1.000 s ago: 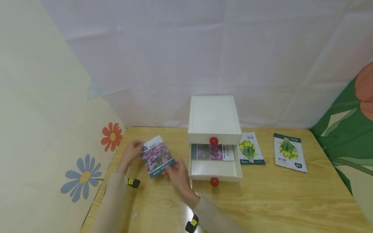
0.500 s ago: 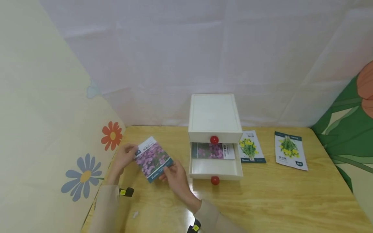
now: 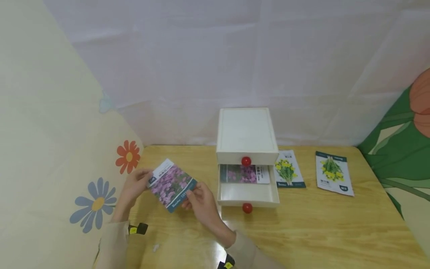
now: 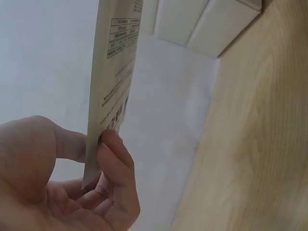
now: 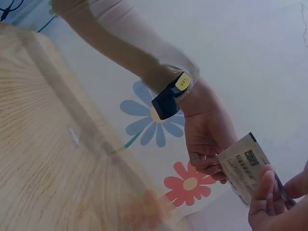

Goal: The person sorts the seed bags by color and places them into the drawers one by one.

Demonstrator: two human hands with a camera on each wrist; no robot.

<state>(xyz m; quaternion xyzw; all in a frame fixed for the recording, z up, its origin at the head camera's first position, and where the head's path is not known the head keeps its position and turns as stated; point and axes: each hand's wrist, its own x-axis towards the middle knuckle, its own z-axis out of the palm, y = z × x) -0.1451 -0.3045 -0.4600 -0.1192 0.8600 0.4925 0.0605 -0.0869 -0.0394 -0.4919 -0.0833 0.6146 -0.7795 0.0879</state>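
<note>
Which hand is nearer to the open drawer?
Right. The right hand is beside the drawer, to its left, holding the packet by its dark end; the left hand is farther left, at the white end.

the left hand (image 3: 133,185) pinches between thumb (image 4: 72,146) and curled fingers (image 4: 119,175); the right hand (image 3: 203,204) pinches likewise, thumb uppermost. both sleeved forearms (image 3: 113,241) extend from below, the right slanted more.
</note>
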